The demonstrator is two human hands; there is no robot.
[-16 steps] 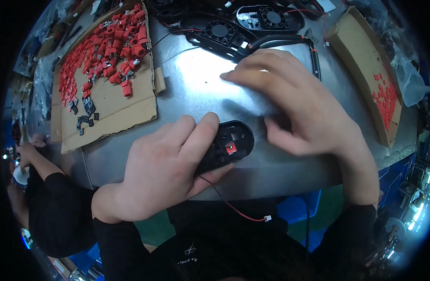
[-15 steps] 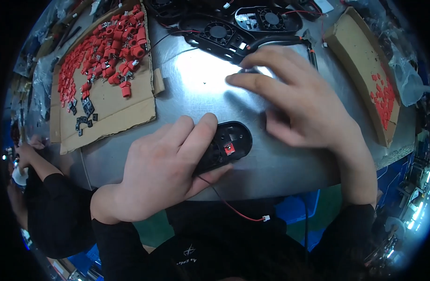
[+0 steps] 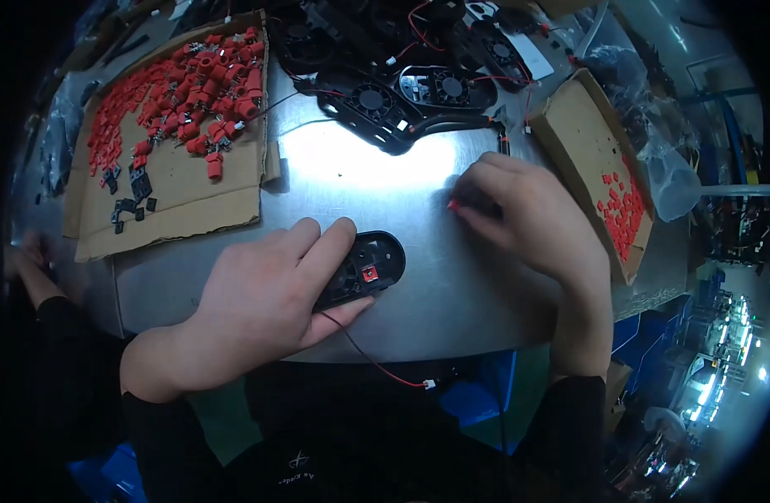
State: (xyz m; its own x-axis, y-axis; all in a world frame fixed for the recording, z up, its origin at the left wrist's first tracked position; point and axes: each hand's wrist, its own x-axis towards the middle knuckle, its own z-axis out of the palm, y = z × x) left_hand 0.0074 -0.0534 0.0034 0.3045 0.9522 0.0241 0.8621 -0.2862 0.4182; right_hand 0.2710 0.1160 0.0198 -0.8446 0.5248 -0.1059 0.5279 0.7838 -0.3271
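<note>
Red lead (image 3: 377, 365) with white connector (image 3: 429, 384) trails out below the black housing (image 3: 388, 261), past the near edge of the desk (image 3: 435, 310). Left hand (image 3: 263, 285) has its fingers wrapped around that housing, same grip as half a second ago; red square (image 3: 370, 273) sits inside. Right hand (image 3: 527, 205), well apart: fingers were spread, now pinched narrow on a small red bit (image 3: 454, 204), newly visible, so that hand looks loaded. Farther: cardboard sheet (image 3: 209, 214) left, cardboard tray (image 3: 582, 126) right, fan housings (image 3: 371, 99) at back.
</note>
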